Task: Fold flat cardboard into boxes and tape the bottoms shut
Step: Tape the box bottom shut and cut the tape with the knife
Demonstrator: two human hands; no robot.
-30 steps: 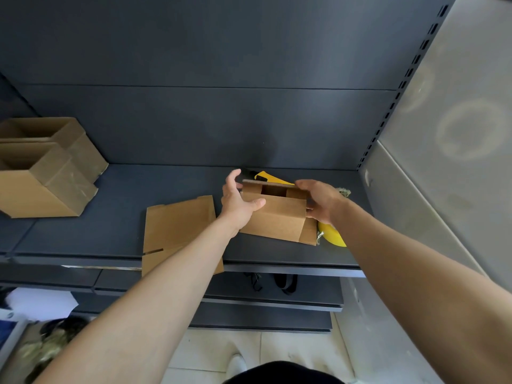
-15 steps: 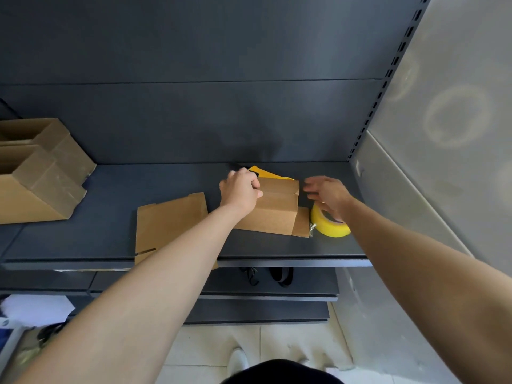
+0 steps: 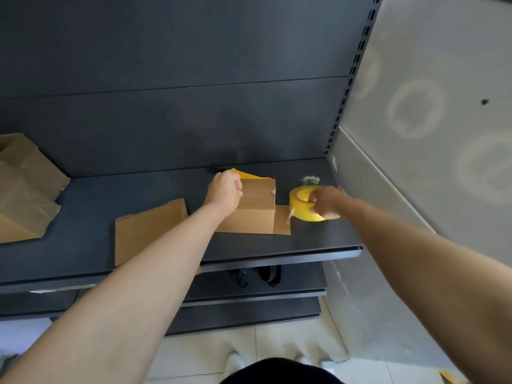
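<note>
Finished boxes (image 3: 25, 189): far left of dark shelf (image 3: 318, 239). Flat cardboard (image 3: 149, 228): beside them, not yet folded. Left hand (image 3: 224, 192): open a second ago, now curled over the folded box (image 3: 255, 214) mid-shelf, pinning its flaps. Right hand (image 3: 327, 202): gone from the box's side to gripping the yellow tape roll (image 3: 300, 207) just right of it, so taping looks next. Grey wall (image 3: 443, 189): right. Tiled floor (image 3: 277, 347): below.

A dark metal shelf (image 3: 318, 239) stands beside a grey wall (image 3: 443, 134), black straps (image 3: 267, 274) lying on the tier below.
</note>
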